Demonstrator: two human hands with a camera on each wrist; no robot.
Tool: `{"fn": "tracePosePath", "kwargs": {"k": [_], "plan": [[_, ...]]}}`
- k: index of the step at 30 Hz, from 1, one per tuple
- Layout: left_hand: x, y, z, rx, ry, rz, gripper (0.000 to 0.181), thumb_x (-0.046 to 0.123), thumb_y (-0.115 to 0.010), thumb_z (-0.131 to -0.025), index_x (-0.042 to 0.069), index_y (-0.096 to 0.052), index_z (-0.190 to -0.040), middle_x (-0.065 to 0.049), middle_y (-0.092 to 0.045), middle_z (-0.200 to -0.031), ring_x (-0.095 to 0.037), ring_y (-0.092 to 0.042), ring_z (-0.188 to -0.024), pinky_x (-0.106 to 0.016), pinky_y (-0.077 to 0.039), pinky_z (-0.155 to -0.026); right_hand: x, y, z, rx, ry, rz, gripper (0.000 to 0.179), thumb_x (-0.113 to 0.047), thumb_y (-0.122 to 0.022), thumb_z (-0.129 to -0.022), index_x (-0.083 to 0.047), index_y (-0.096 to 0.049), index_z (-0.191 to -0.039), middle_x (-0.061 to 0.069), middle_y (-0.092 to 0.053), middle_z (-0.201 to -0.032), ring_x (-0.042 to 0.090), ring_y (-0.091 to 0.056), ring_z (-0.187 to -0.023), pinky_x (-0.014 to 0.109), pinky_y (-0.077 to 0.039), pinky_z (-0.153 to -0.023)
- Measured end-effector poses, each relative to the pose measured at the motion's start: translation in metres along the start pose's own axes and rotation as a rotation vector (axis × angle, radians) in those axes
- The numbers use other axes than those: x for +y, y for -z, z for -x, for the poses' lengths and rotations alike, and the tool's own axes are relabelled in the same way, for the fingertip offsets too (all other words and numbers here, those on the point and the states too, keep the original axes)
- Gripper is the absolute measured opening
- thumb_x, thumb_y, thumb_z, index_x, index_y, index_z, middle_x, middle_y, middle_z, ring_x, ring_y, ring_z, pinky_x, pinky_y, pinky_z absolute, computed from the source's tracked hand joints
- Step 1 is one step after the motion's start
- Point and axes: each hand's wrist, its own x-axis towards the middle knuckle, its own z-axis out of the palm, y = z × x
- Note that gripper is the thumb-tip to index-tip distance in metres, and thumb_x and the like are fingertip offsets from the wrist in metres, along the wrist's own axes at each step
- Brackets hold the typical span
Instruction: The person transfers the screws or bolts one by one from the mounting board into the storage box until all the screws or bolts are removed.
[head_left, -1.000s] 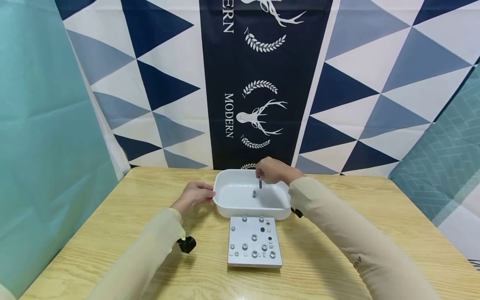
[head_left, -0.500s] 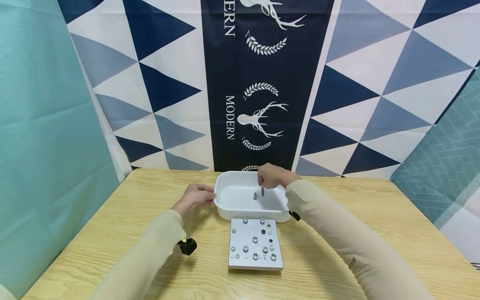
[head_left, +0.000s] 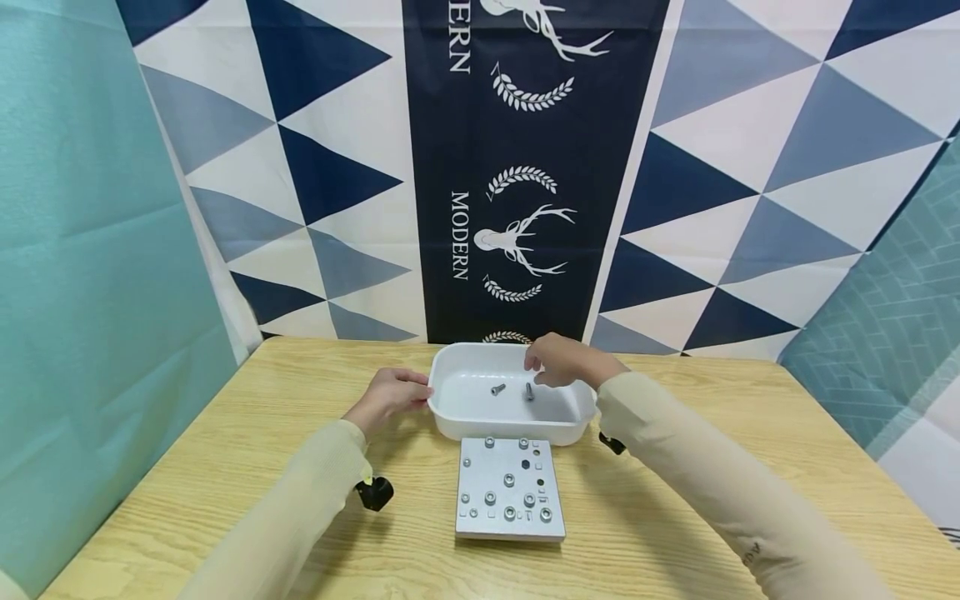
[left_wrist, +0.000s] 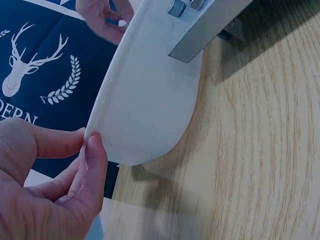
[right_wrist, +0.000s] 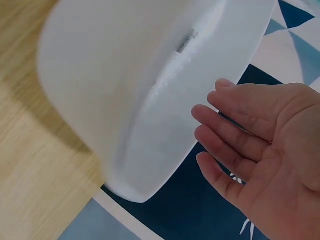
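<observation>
In the head view, a white plastic tray (head_left: 517, 430) stands at the back of the table. My left hand (head_left: 392, 392) pinches its left rim between thumb and fingers; the left wrist view shows this grip (left_wrist: 102, 107) on the tray wall. Over the tray's right part is my right hand (head_left: 568, 362), its fingers relaxed and holding nothing. Two small metal bolts lie on the tray floor: a left bolt (head_left: 498, 389) and a right bolt (head_left: 529, 392) just below the right hand's fingers. One threaded bolt (right_wrist: 188, 41) shows in the right wrist view, apart from the fingers.
A silver metal plate (head_left: 483, 477) sits just in front of the tray, with several socket-head bolts and a few dark holes in its top. The wooden table (head_left: 660, 467) ends at a patterned cloth (head_left: 352, 208) behind the tray.
My right hand lowered an upright bolt into the tray, let go of it and moved slightly right with fingers loosened. The other bolt shifted left and turned. The left hand stayed on the rim.
</observation>
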Motion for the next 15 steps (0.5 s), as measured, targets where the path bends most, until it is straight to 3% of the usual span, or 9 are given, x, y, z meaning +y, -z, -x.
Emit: {"fn": "tracePosePath", "kwargs": {"k": [9,15], "plan": [[0.000,0.000,0.000,0.001,0.007,0.004,0.028,0.001,-0.068,-0.085,-0.006,-0.064,-0.112,-0.016,-0.066,-0.102,-0.012,-0.063,-0.071,-0.024,-0.060,-0.073,-0.001,-0.012,0.031,0.122,0.139,0.038,0.016,-0.006,-0.068,-0.085,-0.005,-0.071,-0.101,0.010,-0.071,-0.102,0.024,-0.065,-0.095,0.037,-0.056,-0.087],[0.000,0.000,0.000,-0.012,0.010,0.009,0.029,0.001,-0.067,-0.086,-0.006,-0.063,-0.114,-0.015,-0.065,-0.102,-0.012,-0.063,-0.074,-0.033,-0.059,-0.087,-0.011,-0.017,0.053,0.247,0.226,0.071,0.014,-0.007,-0.071,-0.083,-0.006,-0.071,-0.097,0.008,-0.072,-0.099,0.025,-0.065,-0.094,0.036,-0.057,-0.083]]}}
